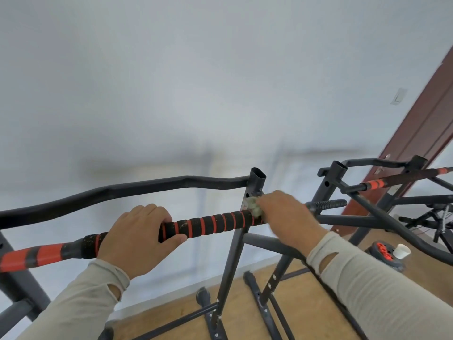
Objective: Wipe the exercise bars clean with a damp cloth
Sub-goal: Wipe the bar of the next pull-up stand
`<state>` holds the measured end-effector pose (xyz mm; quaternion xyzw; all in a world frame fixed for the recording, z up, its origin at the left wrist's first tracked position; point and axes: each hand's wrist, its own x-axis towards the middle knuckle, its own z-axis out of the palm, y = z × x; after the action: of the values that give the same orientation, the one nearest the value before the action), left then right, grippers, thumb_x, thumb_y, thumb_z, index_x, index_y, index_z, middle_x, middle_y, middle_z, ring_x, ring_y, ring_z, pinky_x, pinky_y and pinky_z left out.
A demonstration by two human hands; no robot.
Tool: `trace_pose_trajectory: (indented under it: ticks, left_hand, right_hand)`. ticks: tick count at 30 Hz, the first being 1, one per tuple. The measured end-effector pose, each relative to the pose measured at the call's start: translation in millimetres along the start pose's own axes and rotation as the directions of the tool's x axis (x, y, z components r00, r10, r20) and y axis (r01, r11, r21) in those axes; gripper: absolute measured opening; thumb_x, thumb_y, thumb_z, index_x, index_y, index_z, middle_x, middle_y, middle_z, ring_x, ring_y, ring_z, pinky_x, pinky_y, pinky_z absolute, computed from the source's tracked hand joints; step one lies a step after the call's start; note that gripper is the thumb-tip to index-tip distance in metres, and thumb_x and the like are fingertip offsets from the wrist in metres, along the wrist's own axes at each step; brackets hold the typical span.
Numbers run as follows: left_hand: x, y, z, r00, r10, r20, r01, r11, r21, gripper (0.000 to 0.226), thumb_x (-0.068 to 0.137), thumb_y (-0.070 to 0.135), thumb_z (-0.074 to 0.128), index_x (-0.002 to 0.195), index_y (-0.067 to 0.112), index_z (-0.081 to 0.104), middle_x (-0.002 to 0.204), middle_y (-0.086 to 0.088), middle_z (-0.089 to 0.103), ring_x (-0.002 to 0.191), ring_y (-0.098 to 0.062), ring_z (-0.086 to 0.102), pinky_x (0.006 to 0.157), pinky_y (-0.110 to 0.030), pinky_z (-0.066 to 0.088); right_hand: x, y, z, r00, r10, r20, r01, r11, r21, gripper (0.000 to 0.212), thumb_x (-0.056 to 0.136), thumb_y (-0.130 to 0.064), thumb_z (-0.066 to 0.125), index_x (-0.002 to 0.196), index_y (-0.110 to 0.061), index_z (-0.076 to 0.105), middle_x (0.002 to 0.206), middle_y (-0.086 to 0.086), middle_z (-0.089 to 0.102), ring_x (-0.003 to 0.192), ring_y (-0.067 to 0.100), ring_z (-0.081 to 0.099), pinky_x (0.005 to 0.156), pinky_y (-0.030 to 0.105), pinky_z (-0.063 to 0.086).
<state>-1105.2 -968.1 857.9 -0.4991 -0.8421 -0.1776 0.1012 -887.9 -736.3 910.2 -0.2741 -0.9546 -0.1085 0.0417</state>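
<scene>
A black foam grip bar with red rings (pixel 210 224) runs across the middle of the view on a dark metal frame. My left hand (pixel 137 238) is wrapped around the bar left of centre. My right hand (pixel 286 217) presses a small pale greenish cloth (pixel 252 205) against the bar's right end, where it meets the upright post (pixel 255 185). Most of the cloth is hidden under my fingers. A bare black curved bar (pixel 122 190) runs behind the grip bar.
A second exercise frame (pixel 343 190) with its own red and black grip stands to the right. Its legs and the near frame's feet rest on the wooden floor (pixel 306 303). A white cup (pixel 402 251) and a red and black wheel (pixel 383 252) lie by a brown door (pixel 421 133).
</scene>
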Motion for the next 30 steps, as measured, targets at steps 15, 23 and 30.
trace_pose_trajectory:
  ticks: [15, 23, 30]
  left_hand:
    - [0.2, 2.4, -4.0, 1.0, -0.013, 0.017, 0.013, 1.0, -0.006, 0.038, 0.08, 0.076, 0.052, 0.09, 0.039, 0.051, 0.08, 0.02, 0.05, 0.074, -0.003, 0.049, 0.073, -0.023, 0.041]
    - [1.5, 0.3, -0.7, 1.0, -0.018, 0.021, 0.017, 1.0, 0.017, 0.04, 0.08, 0.078, 0.049, 0.092, 0.04, 0.05, 0.081, 0.02, 0.05, 0.074, -0.002, 0.048, 0.075, -0.023, 0.041]
    - [0.7, -1.2, 1.2, 1.0, 0.002, 0.005, -0.002, 1.0, 0.006, 0.039, 0.081, 0.077, 0.05, 0.089, 0.039, 0.049, 0.079, 0.019, 0.048, 0.073, -0.004, 0.047, 0.073, -0.025, 0.043]
  right_hand:
    - [-16.9, -76.3, 21.0, 0.941, -0.161, -0.297, 0.234, 0.945, 0.229, 0.03, 0.093, -0.009, 0.05, 0.112, -0.023, 0.068, 0.12, -0.009, 0.07, 0.114, 0.011, 0.06, 0.112, 0.033, 0.043]
    - [-15.6, -7.0, 2.4, 0.953, 0.303, -0.013, -0.303, 0.953, 0.01, 0.012, 0.094, -0.013, 0.053, 0.101, -0.021, 0.057, 0.086, -0.004, 0.063, 0.078, 0.018, 0.056, 0.074, 0.03, 0.052]
    - [3.8, -137.7, 21.1, 0.951, 0.019, -0.308, 0.09, 0.937, 0.338, 0.015, 0.092, -0.014, 0.054, 0.091, -0.024, 0.065, 0.087, -0.004, 0.07, 0.079, 0.021, 0.061, 0.085, 0.037, 0.051]
